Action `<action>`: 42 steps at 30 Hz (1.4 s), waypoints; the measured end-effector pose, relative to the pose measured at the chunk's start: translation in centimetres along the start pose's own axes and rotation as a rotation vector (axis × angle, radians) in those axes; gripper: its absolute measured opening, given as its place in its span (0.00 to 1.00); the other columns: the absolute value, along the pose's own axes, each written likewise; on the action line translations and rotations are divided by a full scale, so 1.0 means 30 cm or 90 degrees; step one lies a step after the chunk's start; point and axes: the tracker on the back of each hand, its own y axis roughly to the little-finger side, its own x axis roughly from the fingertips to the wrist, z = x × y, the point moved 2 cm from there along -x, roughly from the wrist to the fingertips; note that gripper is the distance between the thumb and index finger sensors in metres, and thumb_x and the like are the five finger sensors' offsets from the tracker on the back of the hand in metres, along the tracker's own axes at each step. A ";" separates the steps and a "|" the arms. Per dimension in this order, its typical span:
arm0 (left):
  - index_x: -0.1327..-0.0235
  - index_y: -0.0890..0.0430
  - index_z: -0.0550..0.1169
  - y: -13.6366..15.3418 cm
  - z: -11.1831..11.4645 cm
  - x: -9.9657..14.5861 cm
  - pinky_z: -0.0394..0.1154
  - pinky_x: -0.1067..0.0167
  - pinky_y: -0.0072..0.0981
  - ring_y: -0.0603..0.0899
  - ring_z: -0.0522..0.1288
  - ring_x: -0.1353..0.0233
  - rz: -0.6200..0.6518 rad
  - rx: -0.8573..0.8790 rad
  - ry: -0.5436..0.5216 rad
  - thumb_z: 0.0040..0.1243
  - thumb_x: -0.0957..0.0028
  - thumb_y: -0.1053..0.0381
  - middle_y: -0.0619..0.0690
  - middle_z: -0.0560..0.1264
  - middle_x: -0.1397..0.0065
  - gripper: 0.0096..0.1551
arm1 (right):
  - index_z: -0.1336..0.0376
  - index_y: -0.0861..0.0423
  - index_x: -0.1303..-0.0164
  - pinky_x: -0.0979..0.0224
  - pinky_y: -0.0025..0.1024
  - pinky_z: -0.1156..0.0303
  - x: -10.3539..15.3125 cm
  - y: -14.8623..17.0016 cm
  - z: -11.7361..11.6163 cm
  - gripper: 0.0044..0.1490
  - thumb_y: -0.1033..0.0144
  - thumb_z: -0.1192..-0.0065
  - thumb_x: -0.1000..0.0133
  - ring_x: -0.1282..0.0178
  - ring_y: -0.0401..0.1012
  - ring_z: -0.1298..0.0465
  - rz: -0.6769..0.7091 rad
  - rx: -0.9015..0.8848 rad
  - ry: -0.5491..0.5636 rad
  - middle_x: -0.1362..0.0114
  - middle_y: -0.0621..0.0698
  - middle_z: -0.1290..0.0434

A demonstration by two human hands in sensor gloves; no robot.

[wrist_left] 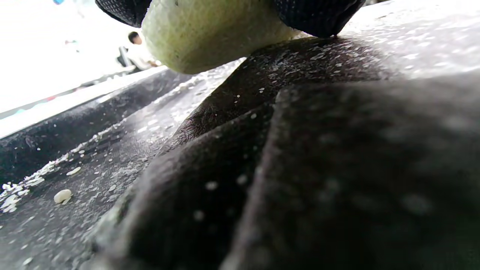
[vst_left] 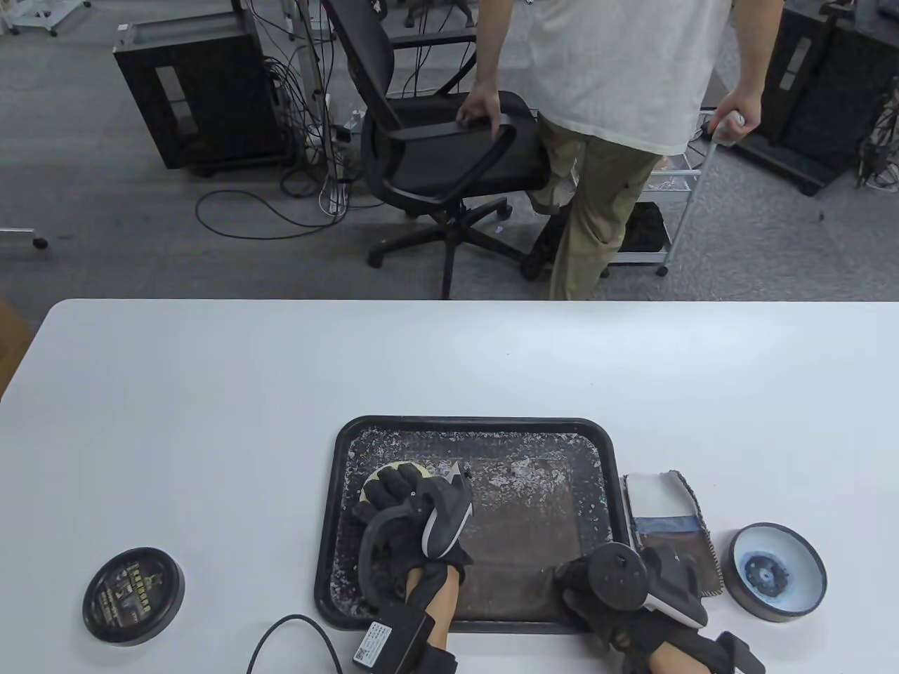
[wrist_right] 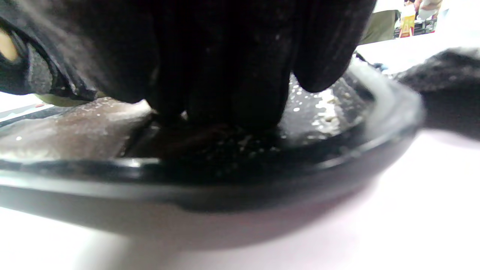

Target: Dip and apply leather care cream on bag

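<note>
A flat, dark brown leather bag (vst_left: 523,537) is lying inside a black rectangular tray (vst_left: 474,424) with rounded corners, whose floor is showing pale, flaky specks all over. The left hand (vst_left: 404,516) is gripping a round, pale yellow sponge (vst_left: 393,472) of porous foam, fingers curled over its top, and is pressing it down on the bag's far left part, toward the tray's far left corner. In the left wrist view the grainy, creased leather is carrying white flecks, and the sponge's rounded edge is meeting it. The right hand (vst_left: 618,586) is resting at the tray's near right corner, its gloved fingertips (wrist_right: 232,108) lying together on the bag's edge; whether they are pinching it, I cannot tell.

Just right of the tray a swatch book (vst_left: 671,523) of cloth and leather samples is lying, and beyond it a round open tin (vst_left: 776,572) with a bluish-white inside. Well left of the tray a black round lid (vst_left: 133,586) is sitting on the white table (vst_left: 211,393). Behind the table a person (vst_left: 611,105) is standing beside a black office chair (vst_left: 442,154).
</note>
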 end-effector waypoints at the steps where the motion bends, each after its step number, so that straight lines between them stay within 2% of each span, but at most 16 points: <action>1: 0.25 0.43 0.55 -0.004 -0.003 0.002 0.66 0.26 0.53 0.57 0.63 0.19 0.003 -0.010 -0.003 0.56 0.51 0.41 0.49 0.57 0.19 0.41 | 0.22 0.44 0.46 0.32 0.50 0.24 -0.001 -0.001 0.000 0.25 0.54 0.28 0.54 0.38 0.46 0.15 -0.001 0.002 0.001 0.38 0.45 0.17; 5: 0.26 0.43 0.57 -0.024 -0.010 0.008 0.66 0.27 0.52 0.56 0.63 0.19 0.022 -0.041 -0.015 0.57 0.52 0.40 0.46 0.58 0.19 0.40 | 0.21 0.44 0.47 0.32 0.50 0.24 -0.003 -0.003 0.001 0.25 0.54 0.28 0.54 0.39 0.47 0.15 -0.003 0.007 0.004 0.39 0.45 0.17; 9: 0.26 0.42 0.59 -0.059 -0.016 0.021 0.66 0.27 0.52 0.56 0.64 0.20 0.066 -0.003 -0.020 0.58 0.52 0.40 0.46 0.59 0.20 0.40 | 0.22 0.44 0.47 0.32 0.50 0.24 -0.001 -0.001 0.001 0.25 0.53 0.28 0.54 0.39 0.46 0.15 -0.004 0.006 0.006 0.39 0.45 0.17; 20: 0.26 0.42 0.59 -0.168 -0.033 0.096 0.66 0.27 0.52 0.56 0.63 0.20 0.149 -0.035 -0.046 0.58 0.52 0.40 0.46 0.59 0.20 0.40 | 0.22 0.44 0.47 0.32 0.50 0.24 0.003 -0.001 -0.002 0.25 0.53 0.28 0.54 0.39 0.47 0.15 -0.003 0.006 0.006 0.39 0.45 0.17; 23: 0.26 0.41 0.59 -0.216 -0.040 0.121 0.66 0.27 0.52 0.55 0.63 0.20 0.248 0.011 -0.036 0.58 0.53 0.39 0.45 0.59 0.20 0.40 | 0.22 0.44 0.46 0.31 0.50 0.25 0.003 -0.003 -0.003 0.26 0.53 0.29 0.54 0.39 0.47 0.15 -0.002 0.006 0.004 0.38 0.45 0.17; 26: 0.27 0.41 0.58 -0.244 -0.053 0.138 0.66 0.27 0.52 0.55 0.63 0.19 0.289 0.064 -0.037 0.58 0.53 0.39 0.44 0.59 0.20 0.40 | 0.22 0.44 0.46 0.32 0.51 0.25 0.004 -0.005 -0.005 0.26 0.53 0.29 0.54 0.38 0.47 0.15 -0.002 0.007 0.004 0.38 0.46 0.17; 30: 0.27 0.38 0.56 -0.295 -0.055 0.159 0.62 0.25 0.53 0.53 0.58 0.18 0.394 0.092 -0.048 0.58 0.53 0.40 0.42 0.55 0.19 0.41 | 0.22 0.44 0.46 0.31 0.51 0.25 0.005 -0.007 -0.007 0.26 0.53 0.29 0.54 0.38 0.47 0.16 -0.001 0.008 0.003 0.38 0.46 0.17; 36: 0.27 0.35 0.53 -0.365 -0.067 0.193 0.54 0.23 0.54 0.50 0.53 0.16 0.481 0.076 -0.061 0.57 0.52 0.39 0.38 0.51 0.18 0.41 | 0.22 0.44 0.45 0.31 0.51 0.25 0.006 -0.008 -0.009 0.26 0.53 0.29 0.54 0.38 0.47 0.16 0.000 0.007 0.001 0.37 0.46 0.17; 42: 0.28 0.32 0.54 -0.410 -0.066 0.210 0.51 0.22 0.55 0.49 0.50 0.16 0.517 0.062 -0.044 0.58 0.52 0.40 0.35 0.50 0.18 0.40 | 0.22 0.44 0.45 0.31 0.51 0.25 0.006 -0.008 -0.010 0.26 0.53 0.29 0.54 0.38 0.47 0.16 0.000 0.004 -0.001 0.37 0.46 0.17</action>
